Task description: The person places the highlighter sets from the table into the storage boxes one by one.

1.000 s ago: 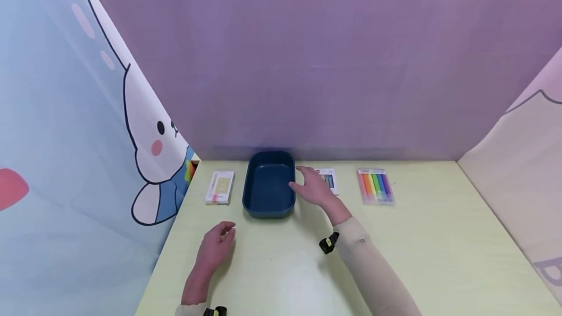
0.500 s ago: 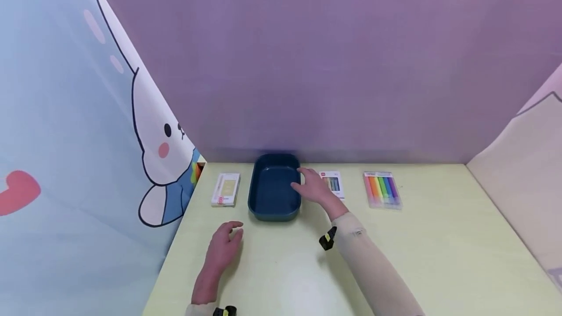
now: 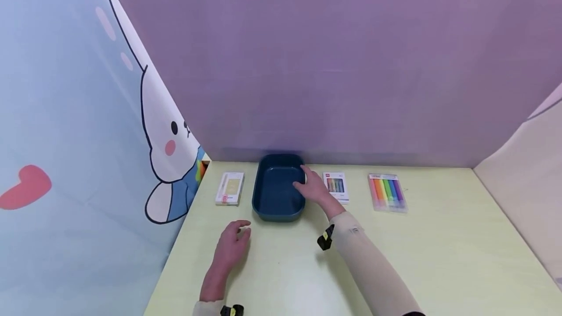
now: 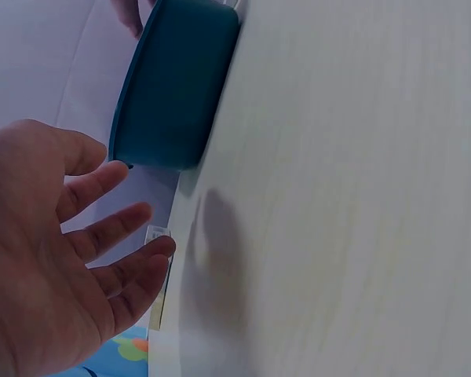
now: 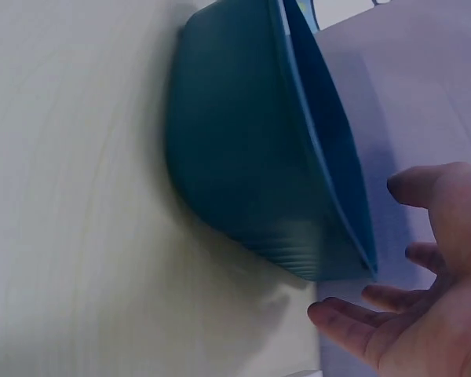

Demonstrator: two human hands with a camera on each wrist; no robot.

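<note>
head view: left hand (image 3: 231, 245) and right hand (image 3: 314, 187), loosely spread, would best grip the blue bin (image 3: 276, 194) left and right.

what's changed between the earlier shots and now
The right hand shifted slightly left, toward the blue bin, uncovering more of the right white box; the left hand edged right, toward the bin. Neither took hold of anything. The bin, right white box, left white box and marker pack stayed put.
</note>
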